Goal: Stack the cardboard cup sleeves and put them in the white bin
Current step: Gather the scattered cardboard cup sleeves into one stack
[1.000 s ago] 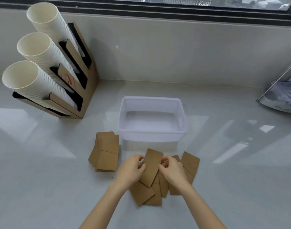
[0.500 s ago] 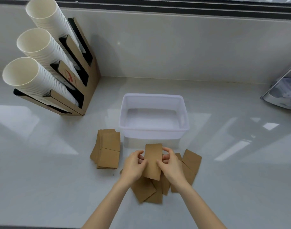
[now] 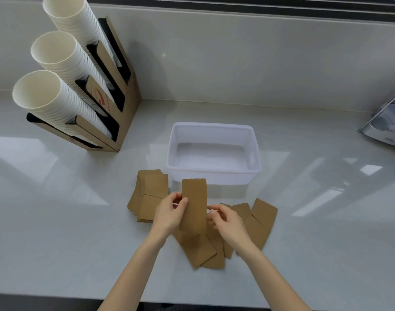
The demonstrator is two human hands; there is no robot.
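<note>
My left hand (image 3: 169, 213) pinches the left edge of a flat brown cardboard sleeve (image 3: 194, 205), held upright above the counter just in front of the white bin (image 3: 214, 127). My right hand (image 3: 228, 223) is beside the sleeve's right edge with fingers curled and slightly apart; whether it touches the sleeve I cannot tell. Several loose sleeves (image 3: 259, 221) lie fanned out under and right of my hands. A neat stack of sleeves (image 3: 149, 189) lies left of the bin. The bin holds nothing.
A cardboard cup holder (image 3: 122, 104) with three slanted columns of white paper cups (image 3: 57, 95) stands at the back left. A clear plastic-wrapped object (image 3: 387, 126) sits at the right edge. A wall and window ledge run behind the counter.
The sleeve has been lifted off the loose pile and turned upright. It shifted slightly left with my left hand; my right hand has loosened from its right edge.
</note>
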